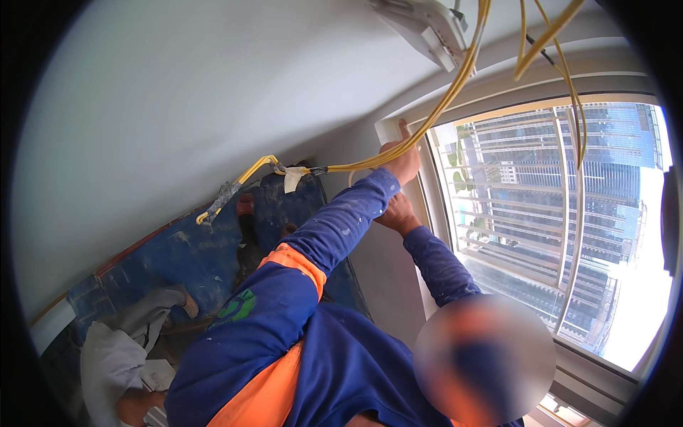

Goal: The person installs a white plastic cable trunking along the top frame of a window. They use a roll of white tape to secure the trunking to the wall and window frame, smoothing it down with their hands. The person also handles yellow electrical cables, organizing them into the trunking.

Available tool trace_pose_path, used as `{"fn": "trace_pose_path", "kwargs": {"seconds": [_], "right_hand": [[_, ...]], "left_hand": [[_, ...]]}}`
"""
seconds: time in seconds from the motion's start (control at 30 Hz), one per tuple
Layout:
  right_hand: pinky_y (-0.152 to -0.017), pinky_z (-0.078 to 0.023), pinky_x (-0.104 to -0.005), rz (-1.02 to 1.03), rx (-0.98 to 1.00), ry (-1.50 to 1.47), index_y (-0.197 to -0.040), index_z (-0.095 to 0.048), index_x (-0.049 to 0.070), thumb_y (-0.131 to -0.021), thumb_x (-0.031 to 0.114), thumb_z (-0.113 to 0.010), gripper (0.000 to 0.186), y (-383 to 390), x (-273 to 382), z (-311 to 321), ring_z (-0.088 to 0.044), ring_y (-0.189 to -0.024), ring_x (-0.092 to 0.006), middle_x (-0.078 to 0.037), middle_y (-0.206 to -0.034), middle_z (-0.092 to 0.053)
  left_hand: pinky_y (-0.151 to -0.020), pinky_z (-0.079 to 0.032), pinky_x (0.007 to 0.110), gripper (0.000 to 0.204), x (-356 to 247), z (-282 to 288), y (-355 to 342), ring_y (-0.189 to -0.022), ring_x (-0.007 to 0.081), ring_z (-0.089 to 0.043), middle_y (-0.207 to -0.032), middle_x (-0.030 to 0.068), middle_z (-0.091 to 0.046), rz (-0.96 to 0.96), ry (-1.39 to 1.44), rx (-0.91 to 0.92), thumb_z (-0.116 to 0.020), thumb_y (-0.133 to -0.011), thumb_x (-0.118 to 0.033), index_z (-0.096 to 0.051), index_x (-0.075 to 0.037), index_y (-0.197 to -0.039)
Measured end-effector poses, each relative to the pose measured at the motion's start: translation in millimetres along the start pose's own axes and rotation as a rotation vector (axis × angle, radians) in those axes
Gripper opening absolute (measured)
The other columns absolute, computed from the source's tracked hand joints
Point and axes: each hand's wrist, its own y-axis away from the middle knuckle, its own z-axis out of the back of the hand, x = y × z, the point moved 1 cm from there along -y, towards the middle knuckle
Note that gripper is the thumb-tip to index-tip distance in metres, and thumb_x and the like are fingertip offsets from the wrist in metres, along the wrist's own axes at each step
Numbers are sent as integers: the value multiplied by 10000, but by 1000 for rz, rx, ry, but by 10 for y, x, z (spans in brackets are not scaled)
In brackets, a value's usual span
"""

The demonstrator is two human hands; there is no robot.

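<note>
Bracing, apparently for steadiness, against the reveal (386, 131) beside the window (516, 224), the left hand (405, 166) extends one digit. The right hand (400, 215) sits just below, fingers mostly hidden; neither grip can be told.

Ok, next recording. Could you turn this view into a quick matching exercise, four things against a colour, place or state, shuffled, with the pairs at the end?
Column one
1. Cables
2. Floor
3. Co-worker's hands
4. Window

Column two
A. Buildings can be seen through it
B. Yellow, with grey tape wrapped near the lower end
C. Raised to the side edge of the opening
D. Blue, with pale scuffs

Right pairs: 1-B, 2-D, 3-C, 4-A
</note>
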Motion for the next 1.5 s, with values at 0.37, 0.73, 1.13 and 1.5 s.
{"fn": "trace_pose_path", "kwargs": {"seconds": [0.37,0.73,1.13,1.5], "right_hand": [[-1173,-345,-510,64,158,83,-1042,-690,69,-854,138,-589,224,-237,132,380,-627,-1185,-282,-103,-1131,-715],[-1177,-332,-526,89,227,86,-1100,-650,91,-924,176,-584,206,-506,-411,47,-597,-1203,-317,-134,-1143,-653],[-1105,-391,-548,-96,16,10,-1151,-671,89,-982,286,-553,285,-446,-434,71,-647,-1121,-327,-141,-1046,-686],[-1073,-410,-546,-751,9,-70,-1146,-681,87,-993,318,-547,308,896,787,569,-662,-1104,-334,-139,-1059,-703]], "left_hand": [[-845,-581,490,842,44,163,-111,-939,439,-725,-976,298,-734,13,55,26,-483,-1031,-501,-265,132,-1540],[-891,-571,471,996,185,181,-703,-990,391,-739,-1059,286,-739,-18,-126,73,-541,-988,-539,-144,179,-1552],[-908,-575,474,967,-257,-16,-1012,-1018,479,-696,-1067,388,-680,12,292,-174,-637,-835,-184,-86,260,-1494],[-383,-477,339,759,296,-228,-1108,-456,214,-592,-734,175,-693,205,1042,274,-550,-917,-73,-209,18,-1588]]}}
